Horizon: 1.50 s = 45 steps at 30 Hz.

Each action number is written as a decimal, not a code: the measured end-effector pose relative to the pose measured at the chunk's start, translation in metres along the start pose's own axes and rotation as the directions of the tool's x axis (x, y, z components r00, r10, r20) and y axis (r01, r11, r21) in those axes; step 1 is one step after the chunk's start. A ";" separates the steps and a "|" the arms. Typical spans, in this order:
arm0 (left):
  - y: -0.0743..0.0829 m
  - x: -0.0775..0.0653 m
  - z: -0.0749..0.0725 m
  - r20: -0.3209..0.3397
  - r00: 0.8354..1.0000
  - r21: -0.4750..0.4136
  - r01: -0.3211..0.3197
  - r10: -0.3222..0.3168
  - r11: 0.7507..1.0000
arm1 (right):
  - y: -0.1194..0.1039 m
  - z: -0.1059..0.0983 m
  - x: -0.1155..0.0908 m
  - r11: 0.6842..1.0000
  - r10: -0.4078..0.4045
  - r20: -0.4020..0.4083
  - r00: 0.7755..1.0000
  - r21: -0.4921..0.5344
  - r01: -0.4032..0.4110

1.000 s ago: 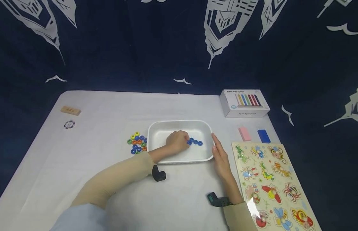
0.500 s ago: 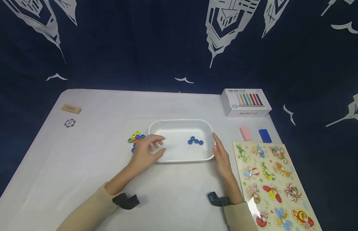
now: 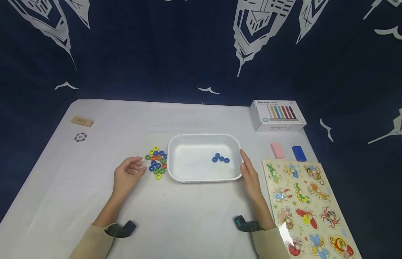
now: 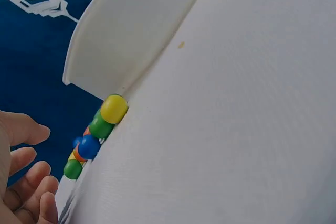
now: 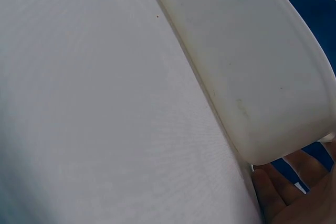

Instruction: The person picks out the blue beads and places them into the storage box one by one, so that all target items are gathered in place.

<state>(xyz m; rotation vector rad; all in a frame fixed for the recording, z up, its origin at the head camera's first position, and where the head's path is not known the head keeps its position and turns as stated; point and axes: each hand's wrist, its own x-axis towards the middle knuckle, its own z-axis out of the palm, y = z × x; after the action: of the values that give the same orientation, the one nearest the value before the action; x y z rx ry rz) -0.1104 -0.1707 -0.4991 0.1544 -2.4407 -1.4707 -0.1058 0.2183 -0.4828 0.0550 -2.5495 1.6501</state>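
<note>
Sideways runs the tray's (image 3: 191,162) long axis, right fingers (image 3: 248,164) straight at its end, left fingers (image 3: 131,160) seemingly parted.

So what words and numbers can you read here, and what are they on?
"Right Right Touch": on top of the white box, slightly blurred.
"Right Right Touch": again on that box's front, small.
Round chip: marks in the middle, too blurred to read surely.
Wooden block: marks too blurred to read.
Box's other print: too small.

The worktop (image 3: 184,223) is covered in matt cloth (image 3: 139,117). Smooth finishes are shown by the plastic tray (image 3: 191,158) and beads (image 3: 158,157), a glossy one by the board (image 3: 313,207) at the right edge.
</note>
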 end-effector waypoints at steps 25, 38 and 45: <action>0.012 0.000 0.011 0.124 0.978 0.243 -0.193 0.167 0.951 | -0.010 0.000 -0.004 0.999 -0.025 -0.003 1.000 0.026 0.025; 0.121 0.041 0.099 0.443 0.874 -0.095 -0.177 0.201 0.980 | -0.022 -0.001 -0.006 0.999 -0.031 -0.004 1.000 0.015 0.031; 0.107 0.060 0.158 0.552 0.828 0.063 -0.157 0.097 0.986 | -0.012 -0.002 -0.003 1.000 -0.025 0.003 1.000 0.003 0.025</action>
<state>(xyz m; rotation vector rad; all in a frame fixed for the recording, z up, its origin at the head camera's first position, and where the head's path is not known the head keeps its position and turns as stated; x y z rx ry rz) -0.2090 -0.0005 -0.4629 -0.4719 -2.9006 -1.4776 -0.1016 0.2150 -0.4713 0.0891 -2.5386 1.6460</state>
